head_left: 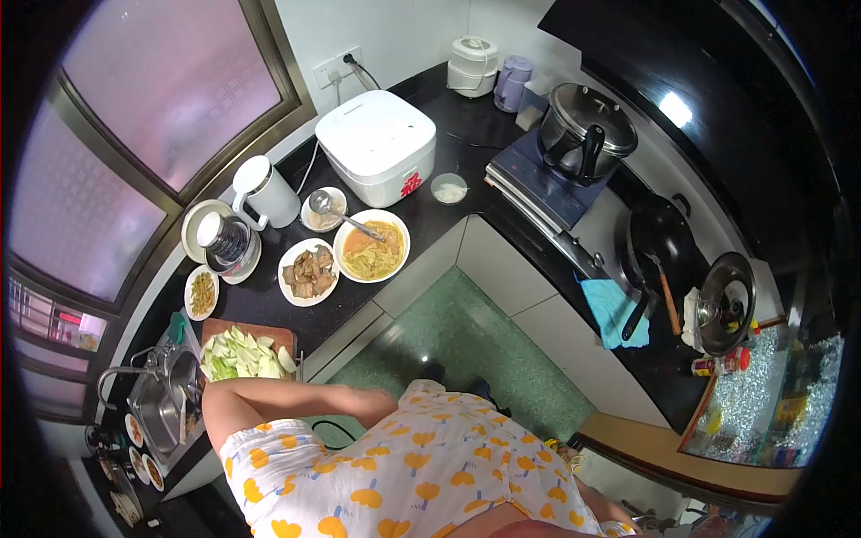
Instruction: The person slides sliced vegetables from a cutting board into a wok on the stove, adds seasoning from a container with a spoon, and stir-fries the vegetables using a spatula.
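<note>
My left arm bends in front of the flowered top, and my left hand (pixel 375 406) rests against its front edge. The fingers are not clear, so whether they hold anything cannot be made out. A cutting board (pixel 285 338) with cut pale green vegetable pieces (pixel 242 356) lies on the counter beyond that arm. At the lower right some skin of my right arm shows beside the top, but the right hand itself is not visible. Nearest on the counter are a plate of sliced brown food (pixel 309 273) and a bowl of yellow-green food in broth (pixel 370 249) with a ladle.
A white cooker (pixel 377 148) and a white kettle (pixel 267 191) stand at the back. The sink (pixel 154 412) is at left. On the right are a pot (pixel 587 130) on a blue cooktop, a black wok (pixel 662 238), a turquoise cloth (pixel 613 310) and a lid (pixel 726 300).
</note>
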Demonstrator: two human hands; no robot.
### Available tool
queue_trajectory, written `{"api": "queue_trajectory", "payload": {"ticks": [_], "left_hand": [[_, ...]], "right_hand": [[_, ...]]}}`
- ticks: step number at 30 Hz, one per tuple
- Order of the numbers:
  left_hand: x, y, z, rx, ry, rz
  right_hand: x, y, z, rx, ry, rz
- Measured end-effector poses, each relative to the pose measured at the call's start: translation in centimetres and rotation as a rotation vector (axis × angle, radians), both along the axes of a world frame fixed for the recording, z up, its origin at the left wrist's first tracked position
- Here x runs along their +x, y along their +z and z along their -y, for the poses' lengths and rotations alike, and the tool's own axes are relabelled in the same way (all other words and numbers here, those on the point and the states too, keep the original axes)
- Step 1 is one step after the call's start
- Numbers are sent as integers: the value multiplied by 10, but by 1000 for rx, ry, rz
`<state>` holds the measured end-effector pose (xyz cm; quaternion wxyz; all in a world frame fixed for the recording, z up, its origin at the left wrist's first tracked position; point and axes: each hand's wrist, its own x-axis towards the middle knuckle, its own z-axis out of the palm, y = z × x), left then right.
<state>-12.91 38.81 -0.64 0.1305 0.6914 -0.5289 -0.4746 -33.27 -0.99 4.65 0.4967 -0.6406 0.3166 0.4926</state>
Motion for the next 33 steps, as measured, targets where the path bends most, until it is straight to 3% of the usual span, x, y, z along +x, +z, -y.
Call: {"api": "queue_trajectory", "payload": {"ticks": [2,5,8,11,14,17,20,23,29,33], "left_hand": [[-16,-49,-3,-238,38,-76],[-22,-76,21,-205,13,-66],[-16,-50,42,-243,-91,-25],[-18,-52,47,-396,3,-144],[-16,-46,56,-364,-45,-92],[-14,-30,68,-67,-170,24],[-12,-15,74,-5,-115,-33],[-17,-47,68,-163,-210,19],[-23,-80,58,-166,-198,33],[-25,-73,56,-219,-93,-3]], "right_hand": [[12,5,5,16,-40,-2],[22,9,12,39,-64,-1],[28,11,17,60,-74,0],[29,12,22,74,-86,2],[29,15,26,82,-98,5],[28,18,27,92,-110,3],[26,20,28,96,-117,2],[21,22,29,102,-124,2],[14,24,30,109,-130,7],[14,27,28,115,-142,1]]}}
